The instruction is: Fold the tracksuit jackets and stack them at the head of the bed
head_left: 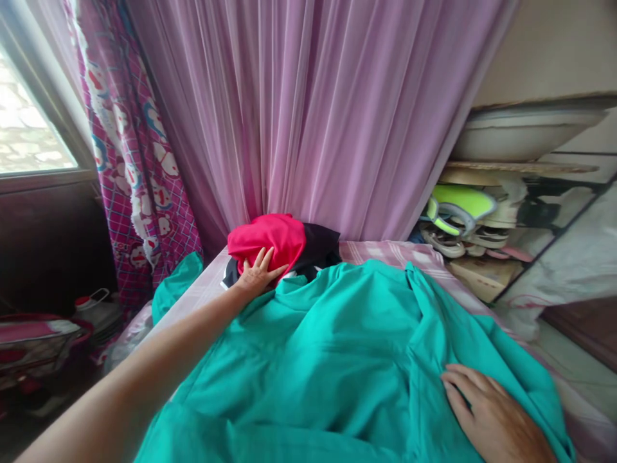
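Note:
A teal jacket (pixel 332 360) lies spread over the surface before me, wrinkled, with one sleeve hanging past the left edge. Beyond its collar rests a bundled red and black garment (pixel 274 235) with some white trim. My left hand (pixel 258 273) reaches far forward, fingers spread, pressing on the red cloth close to the jacket's collar. On the jacket's right side lies my right hand (pixel 486 405), palm down, its fingers stretched out and lightly bent on the fabric.
A plaid-covered table or bed (pixel 385 251) bears the clothes, against a pink curtain (pixel 318 116). To the right stands a rack with shoes (pixel 482 238), a neon green visor (pixel 463 202) and a pale basin (pixel 525 132). A plastic jug (pixel 96 312) stands at lower left.

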